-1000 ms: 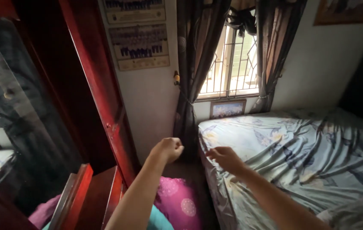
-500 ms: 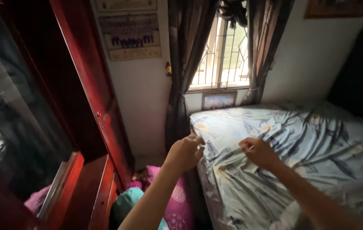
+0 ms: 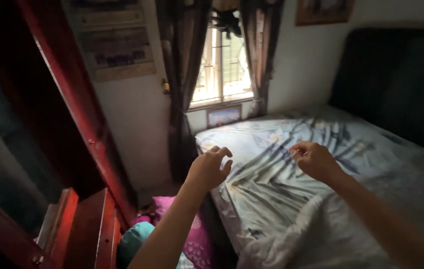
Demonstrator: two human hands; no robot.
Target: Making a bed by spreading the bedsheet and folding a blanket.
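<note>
A pale blue bed sheet [image 3: 271, 199] with a dark leaf pattern covers the bed. My right hand [image 3: 315, 160] is over the middle of it, fingertips pinched on a fold, and creases run out from that spot. My left hand [image 3: 210, 167] hovers at the near left edge of the mattress with its fingers curled and apart, holding nothing. Both forearms reach in from the bottom of the view.
A dark red wooden wardrobe [image 3: 80, 124] stands at the left, close to the bed. Pink and teal cloth [image 3: 172, 234] lies in the narrow gap on the floor. A curtained window [image 3: 222, 65], a small framed picture [image 3: 224, 115] and a black headboard [image 3: 396, 84] lie beyond.
The view has swung right and nearer the bed. My right hand moved further onto the sheet, pulling creases. My left hand went from a fist in the air to open at the mattress edge.
</note>
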